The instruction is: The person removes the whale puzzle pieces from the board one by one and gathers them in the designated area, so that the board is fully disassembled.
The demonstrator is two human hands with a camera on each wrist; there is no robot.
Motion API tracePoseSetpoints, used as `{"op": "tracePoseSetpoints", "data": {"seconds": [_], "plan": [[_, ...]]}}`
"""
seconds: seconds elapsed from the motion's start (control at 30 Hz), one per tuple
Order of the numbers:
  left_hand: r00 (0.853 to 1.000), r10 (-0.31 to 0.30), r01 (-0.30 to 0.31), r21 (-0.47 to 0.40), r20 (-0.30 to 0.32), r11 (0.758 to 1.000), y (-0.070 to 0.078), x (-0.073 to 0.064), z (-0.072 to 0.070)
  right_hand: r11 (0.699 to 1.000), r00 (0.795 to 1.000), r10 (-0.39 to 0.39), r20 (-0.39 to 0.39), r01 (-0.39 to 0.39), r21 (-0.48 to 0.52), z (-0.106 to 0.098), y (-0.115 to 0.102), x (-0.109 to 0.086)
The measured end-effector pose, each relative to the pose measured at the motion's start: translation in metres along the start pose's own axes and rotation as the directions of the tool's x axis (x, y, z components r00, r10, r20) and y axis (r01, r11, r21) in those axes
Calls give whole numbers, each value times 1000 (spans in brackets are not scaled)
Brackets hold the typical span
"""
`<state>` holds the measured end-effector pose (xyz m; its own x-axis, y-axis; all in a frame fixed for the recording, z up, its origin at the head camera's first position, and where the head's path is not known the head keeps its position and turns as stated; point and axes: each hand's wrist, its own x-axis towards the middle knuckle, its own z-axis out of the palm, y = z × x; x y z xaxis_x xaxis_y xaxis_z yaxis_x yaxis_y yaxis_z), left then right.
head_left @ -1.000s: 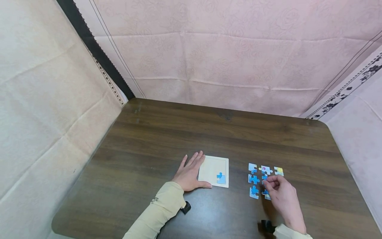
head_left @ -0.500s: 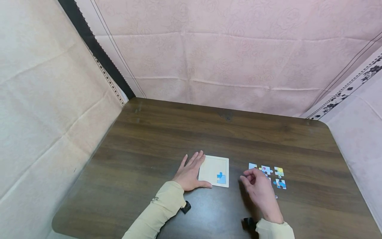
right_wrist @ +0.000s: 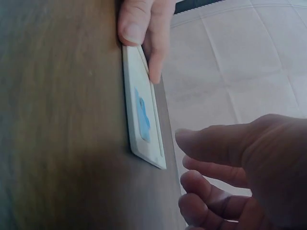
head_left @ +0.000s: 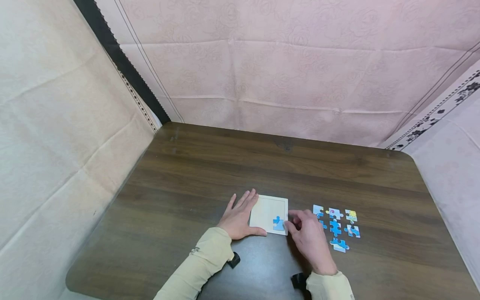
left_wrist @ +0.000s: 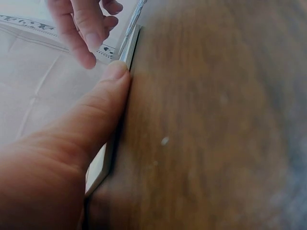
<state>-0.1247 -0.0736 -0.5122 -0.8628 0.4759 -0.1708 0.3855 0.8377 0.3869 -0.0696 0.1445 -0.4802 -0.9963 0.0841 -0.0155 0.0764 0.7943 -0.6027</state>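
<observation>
A small pale square puzzle tray (head_left: 264, 210) with a raised border lies on the table. One blue puzzle piece (head_left: 278, 225) sits in its lower right corner, also visible as a blue patch (right_wrist: 143, 117) in the right wrist view. My left hand (head_left: 236, 218) lies along the tray's left side with fingers spread, its thumb (left_wrist: 103, 98) pressed against the near edge. My right hand (head_left: 309, 235) hovers by the tray's right border, fingers loosely bent. In the right wrist view its thumb (right_wrist: 211, 143) stands apart from the fingertips, and no piece shows between them.
Several loose puzzle pieces (head_left: 335, 228), mostly blue, with some white and yellow, lie in rough rows to the right of the tray. My right hand covers part of that group. The brown wooden table (head_left: 210, 166) meets pale patterned cloth (head_left: 285, 75) at its back and sides.
My right hand has travelled left from above the loose pieces to the tray's right border, uncovering pieces on the right. The left hand and tray have stayed in place.
</observation>
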Motion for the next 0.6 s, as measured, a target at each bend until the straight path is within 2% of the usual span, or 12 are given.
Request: {"op": "tracePoseSetpoints", "data": {"seconds": [0.6], "plan": [[1000,-3,3,-5,-4,1000,1,-1,0,998,1000,9,-7,-9,-69,9,-4,0]]}}
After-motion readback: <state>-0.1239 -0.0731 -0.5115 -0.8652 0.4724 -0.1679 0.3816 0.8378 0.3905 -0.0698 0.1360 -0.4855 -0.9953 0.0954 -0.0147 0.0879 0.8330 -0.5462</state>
